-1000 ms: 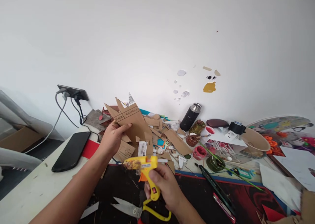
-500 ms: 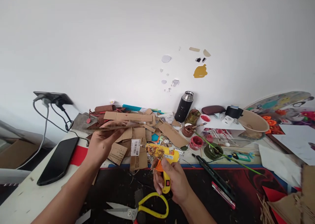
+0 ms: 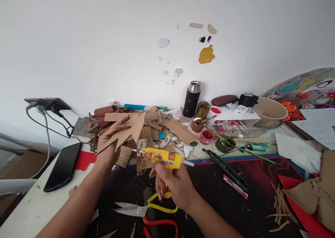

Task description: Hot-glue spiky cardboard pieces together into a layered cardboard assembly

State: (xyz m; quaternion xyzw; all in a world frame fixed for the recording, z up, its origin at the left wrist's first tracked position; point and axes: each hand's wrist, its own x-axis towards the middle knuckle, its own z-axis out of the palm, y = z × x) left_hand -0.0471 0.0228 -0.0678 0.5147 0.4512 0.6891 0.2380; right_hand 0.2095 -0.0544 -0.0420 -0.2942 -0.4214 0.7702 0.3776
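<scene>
Some cutting looks done: left hand (image 3: 107, 136) pinches spiky cardboard (image 3: 134, 127) center-left, right hand (image 3: 176, 187) grips glue gun (image 3: 157, 156) mid-frame, nozzle (image 3: 135, 150) not touching cardboard yet.

The left hand (image 3: 106, 134) is ungloved, and dark smudges streak its fingers (image 3: 121, 123). The right hand (image 3: 174, 187) is ungloved too, with similar dark stains on its fingers (image 3: 160, 188) and a broad, rounded thumb (image 3: 163, 173). Behind the hands, both wrists are bare and slim. Farther back from them, the left forearm (image 3: 81, 198) and the right forearm (image 3: 208, 213) are uncovered and thicken steadily toward the elbows. The upper arms, with any sleeves, lie out of view.
</scene>
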